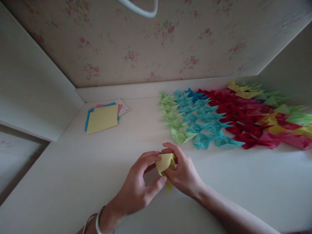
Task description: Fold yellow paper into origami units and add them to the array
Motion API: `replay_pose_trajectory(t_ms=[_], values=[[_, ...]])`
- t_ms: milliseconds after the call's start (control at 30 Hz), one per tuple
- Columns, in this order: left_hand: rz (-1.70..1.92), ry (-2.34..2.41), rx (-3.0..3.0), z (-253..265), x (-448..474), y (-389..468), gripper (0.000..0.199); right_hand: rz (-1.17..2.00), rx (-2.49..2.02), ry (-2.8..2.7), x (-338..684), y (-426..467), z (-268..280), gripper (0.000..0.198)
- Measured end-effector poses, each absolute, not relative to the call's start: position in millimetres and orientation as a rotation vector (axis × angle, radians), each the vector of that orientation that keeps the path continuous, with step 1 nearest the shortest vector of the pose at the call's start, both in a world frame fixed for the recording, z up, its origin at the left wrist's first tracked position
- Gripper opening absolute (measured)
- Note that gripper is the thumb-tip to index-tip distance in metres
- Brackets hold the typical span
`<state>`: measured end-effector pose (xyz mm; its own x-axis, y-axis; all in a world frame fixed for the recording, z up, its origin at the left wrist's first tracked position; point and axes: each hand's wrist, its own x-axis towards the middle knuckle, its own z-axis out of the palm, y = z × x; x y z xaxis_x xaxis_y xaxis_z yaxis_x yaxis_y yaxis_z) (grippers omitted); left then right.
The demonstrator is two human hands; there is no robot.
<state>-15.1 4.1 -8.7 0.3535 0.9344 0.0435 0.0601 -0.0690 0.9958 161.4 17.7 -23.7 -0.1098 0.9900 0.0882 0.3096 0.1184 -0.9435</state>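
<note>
Hands: left hand (136, 185) & right hand (181, 172) both pinch yellow origami piece (165, 164) just above white desk (73, 182)
Progress: seems mid-fold (judging by shape); many finished folded pieces (219, 118) laid out in colour groups at right; stack of unfolded sheets (102, 117) left
Piece: yellow paper; creased, pointed tip hangs down; partly hidden by fingers

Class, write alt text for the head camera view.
Two hands, left hand and right hand, fold a yellow paper over a white table. Folded paper shapes lie in coloured rows beyond; flat paper sheets lie far left.
</note>
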Motion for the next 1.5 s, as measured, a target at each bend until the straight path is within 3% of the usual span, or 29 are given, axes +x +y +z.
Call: replay_pose_trajectory(t_ms=[133, 333, 467, 600, 833, 933, 1167, 1500], values=[[1.018, 0.982, 1.286, -13, -16, 9, 0.04, 1.045, -1.447, -1.498, 159, 17, -23, 0.042], [0.981, 1.136, 1.06, -14, -17, 19, 0.022, 1.102, -1.331, -1.541, 159, 13, -21, 0.02], [0.878, 1.154, 0.863, -17, -16, 17, 0.031, 0.86, -1.308, -1.623, 157, 10, -21, 0.009], [0.778, 1.128, 0.69, -15, -15, 15, 0.035, 0.571, -1.173, -1.76, 161, 10, -27, 0.015], [0.732, 0.937, 0.545, -8, -17, 20, 0.021, 0.356, -0.961, -2.084, 172, 13, -22, 0.012], [0.734, 0.917, 0.575, -5, -21, 21, 0.016, 0.443, -0.885, -2.122, 174, 14, -16, 0.012], [0.709, 1.02, 0.628, -8, -30, 25, 0.014, 0.81, -0.724, -1.956, 182, 21, -11, 0.043], [0.803, 1.173, 0.857, -10, -23, 18, 0.041, 0.713, -0.791, -1.992, 185, 24, -17, 0.036]])
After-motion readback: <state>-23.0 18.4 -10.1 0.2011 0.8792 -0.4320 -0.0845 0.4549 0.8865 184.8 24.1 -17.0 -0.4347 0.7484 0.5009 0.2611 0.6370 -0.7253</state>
